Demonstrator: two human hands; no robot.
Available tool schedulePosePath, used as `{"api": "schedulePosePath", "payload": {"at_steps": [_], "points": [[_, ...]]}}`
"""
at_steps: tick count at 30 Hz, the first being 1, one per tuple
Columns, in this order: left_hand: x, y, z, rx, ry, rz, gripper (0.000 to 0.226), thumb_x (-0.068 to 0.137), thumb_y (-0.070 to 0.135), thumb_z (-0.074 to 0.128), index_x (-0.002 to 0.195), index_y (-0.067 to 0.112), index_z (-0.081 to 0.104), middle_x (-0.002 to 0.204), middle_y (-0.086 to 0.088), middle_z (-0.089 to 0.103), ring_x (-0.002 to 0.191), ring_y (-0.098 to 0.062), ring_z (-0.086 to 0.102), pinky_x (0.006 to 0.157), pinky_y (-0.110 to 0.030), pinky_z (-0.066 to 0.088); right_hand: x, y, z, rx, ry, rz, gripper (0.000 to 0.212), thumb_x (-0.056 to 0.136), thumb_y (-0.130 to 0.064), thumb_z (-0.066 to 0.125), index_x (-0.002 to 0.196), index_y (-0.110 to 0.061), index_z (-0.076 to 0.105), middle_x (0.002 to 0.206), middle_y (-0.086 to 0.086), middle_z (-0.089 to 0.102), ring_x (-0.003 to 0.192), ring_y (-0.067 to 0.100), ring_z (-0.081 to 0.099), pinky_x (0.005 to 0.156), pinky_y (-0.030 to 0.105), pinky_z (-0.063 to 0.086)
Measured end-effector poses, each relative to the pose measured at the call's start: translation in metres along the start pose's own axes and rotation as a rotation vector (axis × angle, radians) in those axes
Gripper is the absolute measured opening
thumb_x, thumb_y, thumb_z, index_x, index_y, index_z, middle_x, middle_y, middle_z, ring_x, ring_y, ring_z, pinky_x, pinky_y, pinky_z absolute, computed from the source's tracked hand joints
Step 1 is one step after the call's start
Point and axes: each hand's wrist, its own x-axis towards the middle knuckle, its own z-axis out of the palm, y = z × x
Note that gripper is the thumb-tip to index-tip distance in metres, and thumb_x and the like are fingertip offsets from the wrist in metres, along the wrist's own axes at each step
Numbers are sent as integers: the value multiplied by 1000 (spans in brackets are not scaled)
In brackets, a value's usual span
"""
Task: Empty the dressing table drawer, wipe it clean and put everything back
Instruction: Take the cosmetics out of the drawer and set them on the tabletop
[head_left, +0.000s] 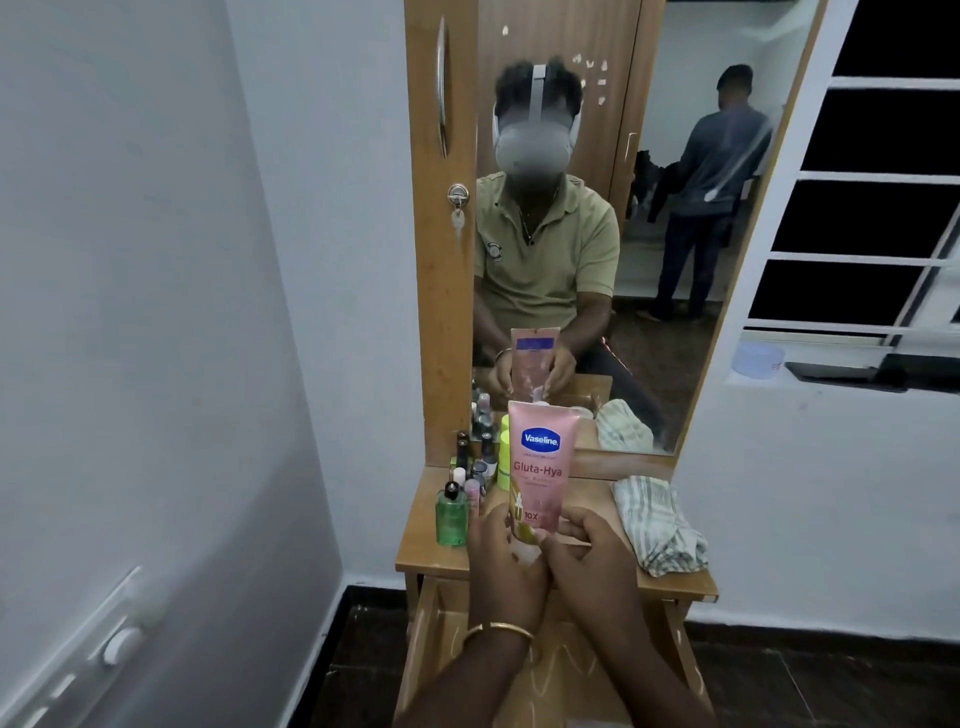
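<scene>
Both your hands hold the pink Vaseline tube (540, 462) upright by its lower, cap end, above the front edge of the dressing table top (587, 525). Your left hand (501, 558), gold bangle (498, 631) on the wrist, wraps its fingers round the tube's base from the left. Your right hand (589, 545) curls round the same end from the right, fingers meeting the left hand's at the white cap (525, 555). Tube label faces you, crimped end up.

Drawer (441, 654) stands pulled out below your forearms; its inside is mostly hidden by your arms, so contents cannot be told. On the table top, left side, a cluster of small bottles (470, 475) stands upright, with a green bottle (451, 519) nearest you and a yellow-green container (504, 475) just behind the tube. A striped cloth (657, 522) lies crumpled on the right side of the top, well apart from the bottles. Mirror (587, 234) behind reflects you, the tube, and a second person standing with their back turned.
</scene>
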Motion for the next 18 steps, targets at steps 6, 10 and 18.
{"api": "schedulePosePath", "payload": {"at_steps": [6,10,18], "points": [[24,-6,5,46,-81,28,65,86,26,66,145,16,40,144,-2,41,134,-15,40,109,-29,40,37,7,17,1,-8,-33,39,87,-21,72,125,-22,63,112,-8,69,84,-10,60,73,10,48],[34,-8,11,38,-99,0,65,83,42,62,141,19,44,138,5,46,127,-8,45,104,-18,40,52,14,27,-29,5,-25,39,91,-16,65,130,-15,63,121,-2,68,95,0,62,77,5,44],[43,-18,21,47,-119,-14,58,85,14,68,138,16,45,132,8,46,117,-1,46,86,6,28,65,17,35,13,-29,13,39,89,-9,59,128,-12,64,121,1,69,109,11,61,82,11,43]]}}
